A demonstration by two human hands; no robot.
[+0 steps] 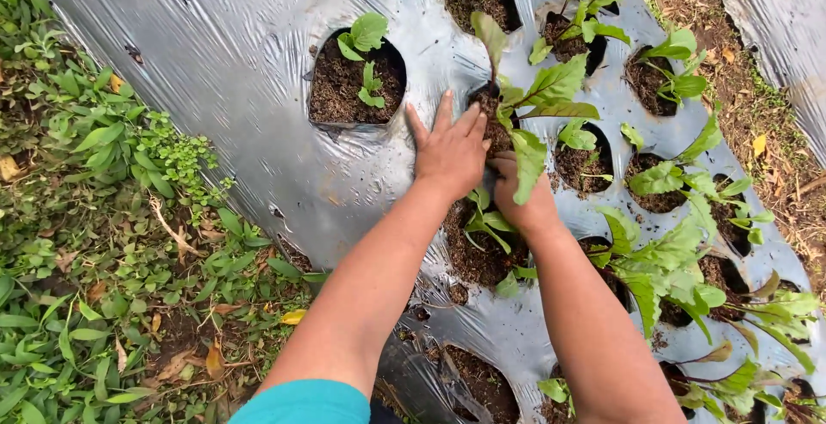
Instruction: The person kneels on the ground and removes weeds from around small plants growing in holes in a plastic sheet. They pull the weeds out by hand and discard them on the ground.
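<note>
Left hand [449, 150] flat, fingers spread, pressing soil at planting hole [492, 132] mid-sheet in silver mulch sheet [232, 63]. Right hand [519, 193] beside it, part hidden by leaf, grip unclear. Seedling [529, 101] upright in hole. Neighbouring holes hold dark soil, small seedlings.

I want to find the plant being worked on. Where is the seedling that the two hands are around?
In the head view, the seedling stands upper centre in a hole in the silver plastic sheet, between the left hand and the right hand.

weeds [129, 157], dry leaves [215, 359]; perhaps straw [757, 97]
</note>
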